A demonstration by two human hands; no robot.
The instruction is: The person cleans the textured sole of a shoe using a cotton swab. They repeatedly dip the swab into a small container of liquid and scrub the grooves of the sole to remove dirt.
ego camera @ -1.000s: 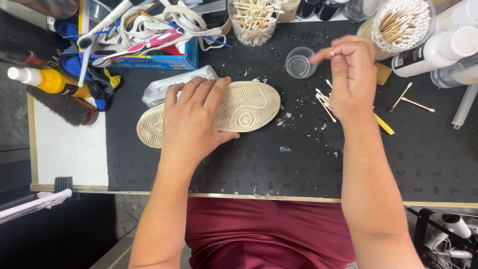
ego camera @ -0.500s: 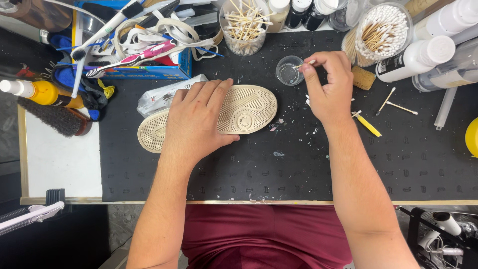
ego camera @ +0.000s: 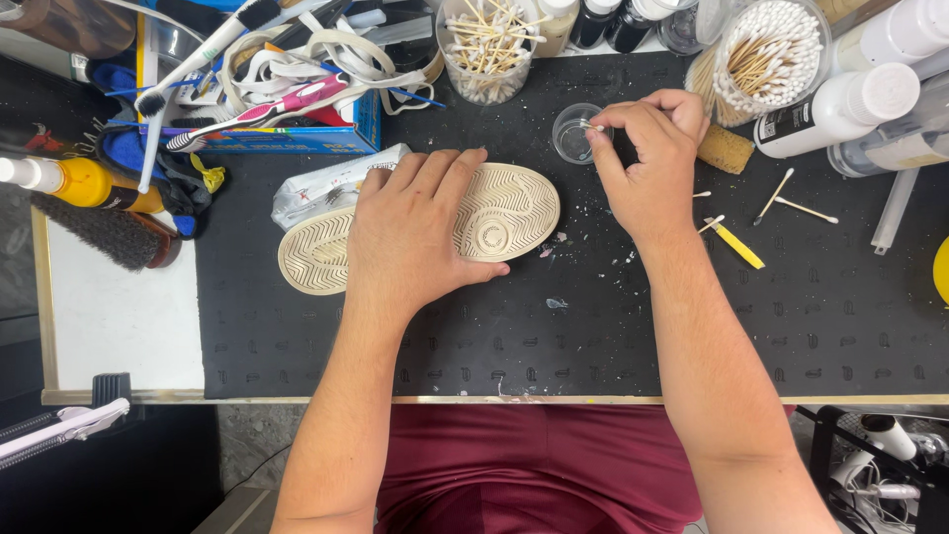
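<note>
The person is sitting at a tabletop (ego camera: 119, 316) that is covered by a black mat (ego camera: 593, 336). The left hand (ego camera: 415, 237) is lying flat, with the fingers spread a little, on a shoe (ego camera: 504, 213) that is turned sole up. The hand is pressing on the middle of the sole and is not closing around it. The shoe is lying near the middle of the mat, a little to the left. Its long axis is running almost left to right across the picture, with the right end a bit farther from the person. The wider, rounder end is pointing right, toward the right hand, and the narrower end is pointing left.

The right hand (ego camera: 652, 168) is staying apart from the shoe, to the right and behind it. Its thumb and fingers are pinching together on a cotton swab (ego camera: 593, 127), and the white tip is reaching over a small clear cup (ego camera: 571, 136). A cork (ego camera: 727, 150) is lying just beside this hand. A jar of cotton swabs (ego camera: 761, 59) is standing behind it, and a yellow stick (ego camera: 736, 245) is lying on the mat to its right. A brush (ego camera: 104, 232) is lying at the left edge.
</note>
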